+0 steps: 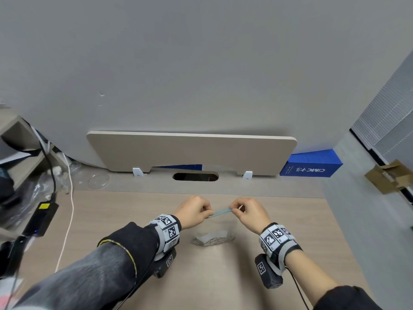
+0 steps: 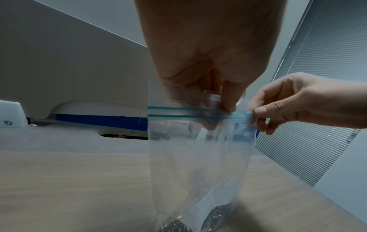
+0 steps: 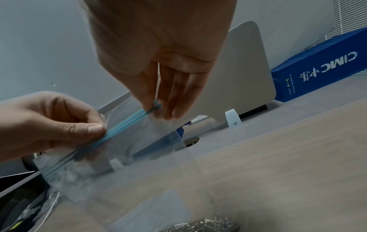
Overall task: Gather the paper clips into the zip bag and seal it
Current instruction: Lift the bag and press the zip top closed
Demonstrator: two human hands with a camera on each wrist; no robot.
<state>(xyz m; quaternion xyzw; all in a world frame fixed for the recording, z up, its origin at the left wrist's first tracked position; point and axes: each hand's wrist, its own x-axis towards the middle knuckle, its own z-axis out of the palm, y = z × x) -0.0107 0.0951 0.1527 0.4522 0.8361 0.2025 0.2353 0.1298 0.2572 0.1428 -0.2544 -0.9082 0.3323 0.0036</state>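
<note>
A clear zip bag [image 1: 220,227] hangs upright over the desk [image 1: 279,222], its bottom resting on the wood. Silver paper clips [image 1: 210,241] lie heaped inside at the bottom [image 3: 204,225]. The bag's blue-green zip strip [image 1: 220,213] runs across the top [image 2: 184,112] [image 3: 127,121]. My left hand [image 1: 194,212] pinches the strip at its left part [image 2: 226,100]. My right hand [image 1: 247,212] pinches the strip's right end between thumb and fingers [image 3: 157,100]. Both hands hold the strip taut between them.
A beige divider panel [image 1: 192,151] stands at the desk's back over a cable hole [image 1: 195,176]. A blue CIMC box [image 1: 310,167] sits at the back right. A black power brick [image 1: 41,218], white cable [image 1: 67,227] and plastic clutter lie at the left.
</note>
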